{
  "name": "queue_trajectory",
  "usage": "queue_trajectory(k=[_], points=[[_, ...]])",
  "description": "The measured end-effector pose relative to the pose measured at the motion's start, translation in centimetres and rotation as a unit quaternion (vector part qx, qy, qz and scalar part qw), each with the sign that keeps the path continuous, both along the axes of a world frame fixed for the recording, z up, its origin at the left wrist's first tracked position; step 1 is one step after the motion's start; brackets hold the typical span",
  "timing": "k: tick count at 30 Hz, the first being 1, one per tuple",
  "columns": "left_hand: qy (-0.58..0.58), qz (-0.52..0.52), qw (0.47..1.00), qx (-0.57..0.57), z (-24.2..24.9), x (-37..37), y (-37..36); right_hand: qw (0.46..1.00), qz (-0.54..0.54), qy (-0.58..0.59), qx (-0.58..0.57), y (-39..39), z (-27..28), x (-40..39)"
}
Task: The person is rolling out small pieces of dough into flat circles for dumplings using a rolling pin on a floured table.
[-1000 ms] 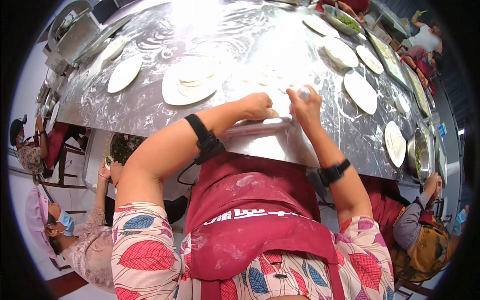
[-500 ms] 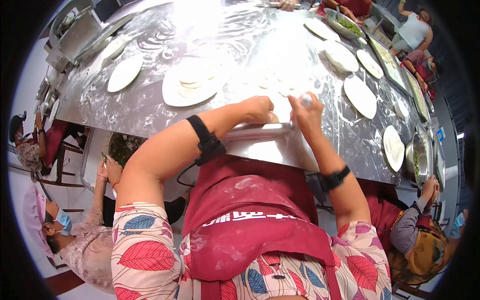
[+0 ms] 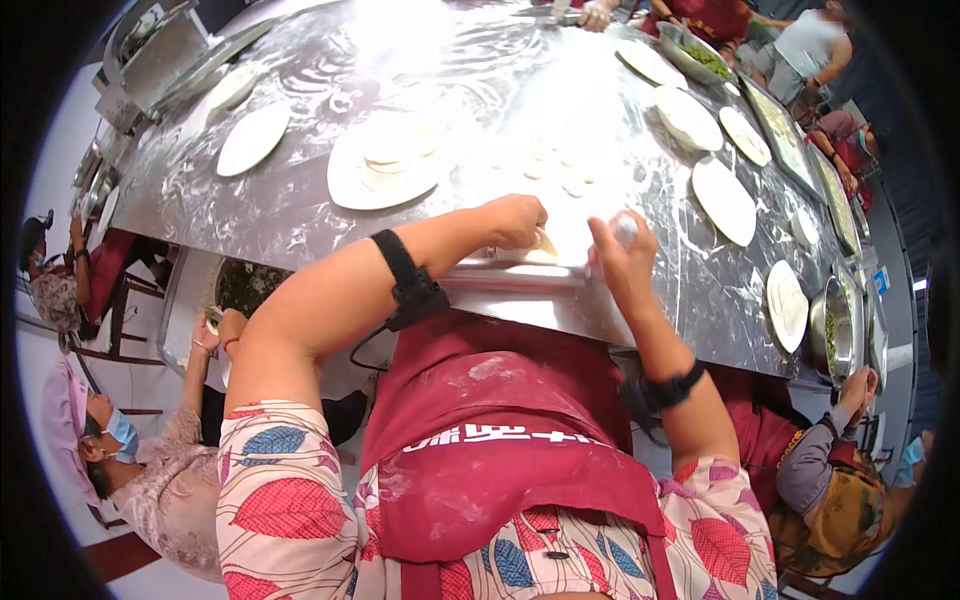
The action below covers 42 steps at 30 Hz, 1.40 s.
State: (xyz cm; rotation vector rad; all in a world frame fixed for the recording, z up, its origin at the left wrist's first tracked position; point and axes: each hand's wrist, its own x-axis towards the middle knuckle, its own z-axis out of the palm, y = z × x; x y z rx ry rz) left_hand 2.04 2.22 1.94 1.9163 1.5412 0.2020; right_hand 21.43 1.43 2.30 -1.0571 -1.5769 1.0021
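My left hand (image 3: 517, 221) is closed on the edge of a thin, pale dough wrapper (image 3: 543, 246) near the front edge of the metal table. To its right, my right hand (image 3: 624, 265) wraps around a rolling pin, whose pale rounded end (image 3: 627, 230) shows above the fingers; the rest is hidden or lost in glare. A gap separates the two hands. Beyond them, small dough pieces (image 3: 578, 188) lie scattered on the floured surface. A white plate (image 3: 345, 190) with several round wrappers (image 3: 388, 165) on it stands ahead of my left forearm.
The floured steel table (image 3: 300, 225) stretches ahead. White plates (image 3: 724, 200) stand along its right side, with a bowl of green filling (image 3: 700, 58) at the far right. Co-workers sit close on both sides; one at right is beside a metal bowl (image 3: 832, 325).
My right hand has moved a little right and down with the rolling pin, away from my left hand. More of the dough wrapper shows beside my left hand. The view has shifted slightly.
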Motion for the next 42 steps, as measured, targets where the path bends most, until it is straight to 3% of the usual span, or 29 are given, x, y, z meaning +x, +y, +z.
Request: queue_trajectory(k=[3,6,12,14,15,17,20,23,25,27,29,31,34,38,42], points=[[-0.057,0.033,0.997,-0.027,-0.1,-0.9,-0.6,0.995,0.037,0.086,-0.029,-2.7,-1.3,1.7],[-0.065,0.020,0.997,-0.028,-0.2,-1.3,-0.9,1.000,-0.010,0.002,0.007,0.1,-0.3,0.0],[-0.020,0.070,0.997,-0.038,0.1,-1.0,0.0,0.999,-0.017,0.027,0.006,4.4,-0.7,-3.0],[-0.014,0.053,0.998,-0.006,0.0,-0.4,-1.3,0.995,0.000,-0.022,0.098,2.3,-1.1,-0.9],[-0.003,0.030,0.999,0.031,-0.6,-0.3,-1.7,1.000,-0.005,0.001,0.009,-0.2,0.2,-0.2],[-0.035,0.003,0.999,0.022,-1.0,-0.4,-2.2,0.999,0.008,0.032,-0.036,-2.5,-0.7,1.3],[-0.094,0.014,0.995,-0.020,0.5,-1.8,-2.8,0.996,0.034,0.075,-0.030,-3.8,-1.5,2.2],[-0.095,0.050,0.994,0.007,3.0,-6.3,-2.4,0.996,0.046,0.079,-0.022,-3.8,-1.5,2.1],[-0.148,0.121,0.982,0.001,4.9,-10.5,-2.8,0.996,0.051,0.078,-0.014,-3.5,-1.5,2.0],[-0.063,0.126,0.989,0.053,5.4,-16.3,-1.5,0.995,0.053,0.084,-0.005,-3.3,-1.5,2.0],[0.151,0.170,0.973,0.038,7.2,-20.0,0.0,0.994,0.058,0.088,0.001,-3.1,-1.5,1.9],[0.122,0.289,0.939,0.139,6.6,-22.5,0.8,0.994,0.065,0.088,0.006,-2.8,-1.6,1.8],[0.110,0.230,0.957,0.138,5.9,-21.3,3.7,0.995,0.054,0.075,-0.022,-2.1,-1.6,1.6],[0.101,0.054,0.978,0.175,3.1,-13.9,7.0,0.994,0.047,0.088,-0.034,-1.4,-1.6,1.3],[0.157,0.037,0.972,0.168,1.7,-8.5,8.5,0.996,0.054,0.076,-0.006,-1.4,-1.5,1.4]])
